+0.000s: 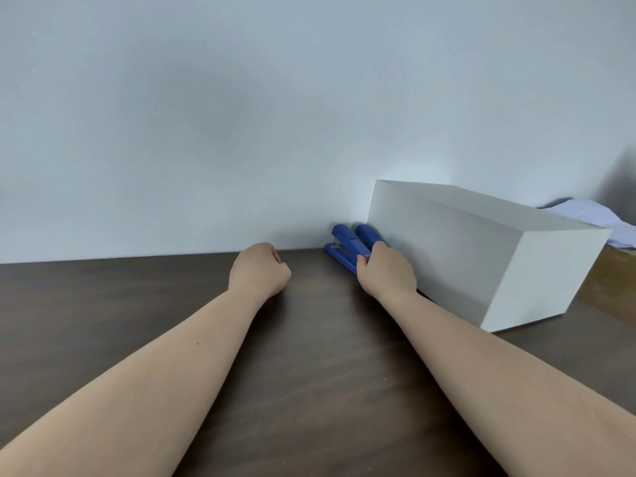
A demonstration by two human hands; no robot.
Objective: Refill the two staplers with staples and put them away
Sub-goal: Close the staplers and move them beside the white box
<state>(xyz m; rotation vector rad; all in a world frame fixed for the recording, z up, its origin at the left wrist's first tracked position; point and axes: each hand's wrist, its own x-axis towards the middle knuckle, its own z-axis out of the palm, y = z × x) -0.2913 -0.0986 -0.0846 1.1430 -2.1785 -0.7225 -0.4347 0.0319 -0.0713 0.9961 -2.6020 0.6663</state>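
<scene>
Two blue staplers beside a white box, the right hand on them.

The left stapler [344,247] and the right stapler [368,235] lie side by side at the far edge of the dark wooden table [137,304], close to the pale wall [241,115] and touching or nearly touching the white box [464,256]. The right hand [387,270] rests over their near ends, the thumb against the left one, the fingers curled around them in a grip. The left hand [260,270] is a closed fist on the table, holding nothing that I can see. Both forearms are stretched forward. The staplers look like smooth plastic, the box plain and rectangular.
</scene>
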